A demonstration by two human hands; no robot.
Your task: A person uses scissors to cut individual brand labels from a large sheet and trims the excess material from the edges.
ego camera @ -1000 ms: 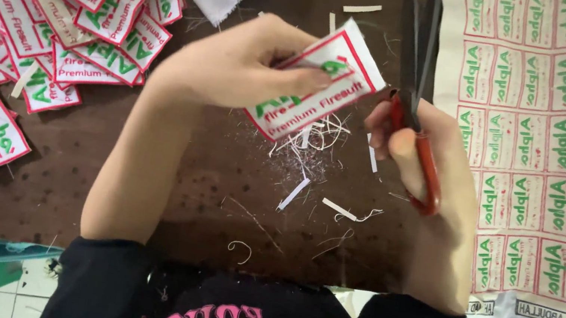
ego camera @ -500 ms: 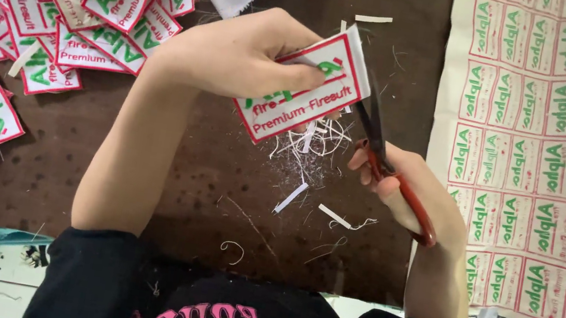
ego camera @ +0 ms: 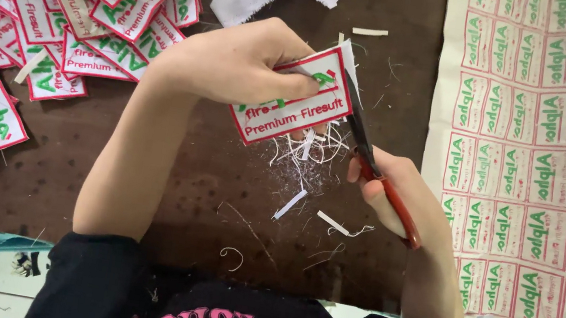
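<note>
Left hand (ego camera: pixel 237 65) gripping patch (ego camera: pixel 292 104); right hand (ego camera: pixel 387 194) closing scissors (ego camera: pixel 368 150) along its edge. Trimmed pile (ego camera: pixel 57 10) lying left; uncut sheet (ego camera: pixel 540 162) waiting right.

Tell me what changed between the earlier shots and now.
The right hand swung the scissors from upright beside the patch onto its right edge, blades now along it. The left hand holds the patch as before; pile and sheet unchanged.
</note>
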